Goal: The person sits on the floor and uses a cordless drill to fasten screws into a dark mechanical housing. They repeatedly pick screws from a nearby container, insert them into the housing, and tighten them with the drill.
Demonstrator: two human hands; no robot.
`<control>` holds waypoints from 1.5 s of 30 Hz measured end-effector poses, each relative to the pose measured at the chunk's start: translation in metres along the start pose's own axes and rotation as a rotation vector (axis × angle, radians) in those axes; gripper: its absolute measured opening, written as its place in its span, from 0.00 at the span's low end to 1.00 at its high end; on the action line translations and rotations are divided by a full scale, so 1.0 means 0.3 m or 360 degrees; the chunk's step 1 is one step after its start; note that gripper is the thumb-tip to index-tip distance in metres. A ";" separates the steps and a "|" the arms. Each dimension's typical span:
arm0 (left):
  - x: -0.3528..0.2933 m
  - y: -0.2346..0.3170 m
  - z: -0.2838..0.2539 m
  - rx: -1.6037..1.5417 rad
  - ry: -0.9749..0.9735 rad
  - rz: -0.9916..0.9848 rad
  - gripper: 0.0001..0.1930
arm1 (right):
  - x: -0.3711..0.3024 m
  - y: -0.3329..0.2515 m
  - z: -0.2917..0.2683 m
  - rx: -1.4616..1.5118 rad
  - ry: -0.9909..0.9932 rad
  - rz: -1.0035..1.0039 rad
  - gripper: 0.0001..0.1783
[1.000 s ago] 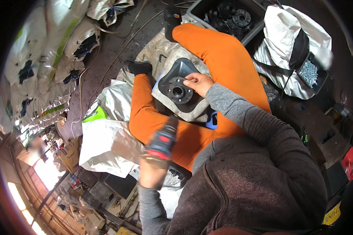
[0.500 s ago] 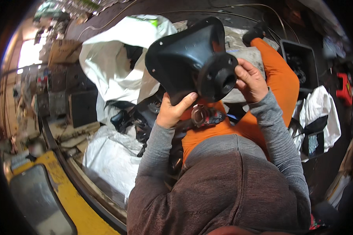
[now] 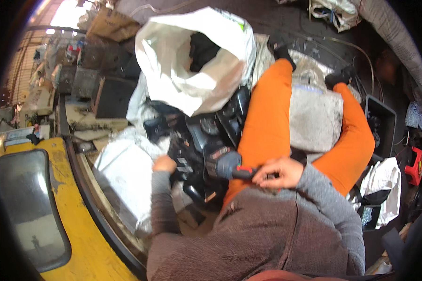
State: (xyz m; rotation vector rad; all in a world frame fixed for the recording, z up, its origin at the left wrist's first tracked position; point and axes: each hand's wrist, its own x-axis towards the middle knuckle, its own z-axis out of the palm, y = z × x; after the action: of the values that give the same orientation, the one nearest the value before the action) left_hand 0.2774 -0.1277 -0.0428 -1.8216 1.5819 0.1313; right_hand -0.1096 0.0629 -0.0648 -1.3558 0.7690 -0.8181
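So, right hand first: the right hand (image 3: 283, 171) is at about 4 o'clock from the middle of the view, fingers curled in, right at the red-and-black end of a power tool (image 3: 224, 164). Can't tell if it's actually gripping the thing or just touching it. The tool sits just below centre, around 6 o'clock, beside the person's left thigh, with its bulky grey body pointing toward 9.

The left hand (image 3: 165, 164) is over at 8 o'clock, by the near-left edge of a heap of black parts (image 3: 206, 126). It's smeared with blur (fisheye plus motion, lovely combo), fingers look bent, but I can't say whether they've got hold of a part. The heap covers the middle of the view and a bit toward 9, glossy pieces lying every which way.

Above it, near 12, a big white sack (image 3: 187, 96) gapes wide, with something dark inside. White sheeting (image 3: 124, 180) is bunched up past 8 o'clock, just beyond the left hand.

The orange trouser legs (image 3: 266, 117) spread toward 1 and 3, with a grubby grey pad (image 3: 315, 124) between the shins. A dark crate (image 3: 390, 124) stands at 3, outside the right leg, with a smaller white bag (image 3: 384, 189) nearer 4. A yellow panel (image 3: 82, 225) with a dark window fills 8 o'clock, way out left.
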 end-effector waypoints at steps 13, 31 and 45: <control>0.745 0.823 -0.644 -0.0660 0.1151 0.1179 0.20 | 0.009 -0.017 -0.062 0.0154 0.0346 0.0245 0.14; 0.608 0.754 -0.581 -0.1253 0.1283 0.1240 0.23 | -0.073 0.092 -0.031 -0.0300 0.0592 -0.0196 0.17; -0.225 1.311 -0.211 -0.2325 -0.1245 0.1691 0.17 | -0.619 0.080 -0.231 -0.0340 0.2525 -0.0184 0.08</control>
State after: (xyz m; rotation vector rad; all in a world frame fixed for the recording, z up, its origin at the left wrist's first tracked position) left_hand -0.1159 -0.1070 -0.1337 -1.0366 1.6560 2.6108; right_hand -0.2633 0.1872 -0.0928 -0.6877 2.0083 -1.9542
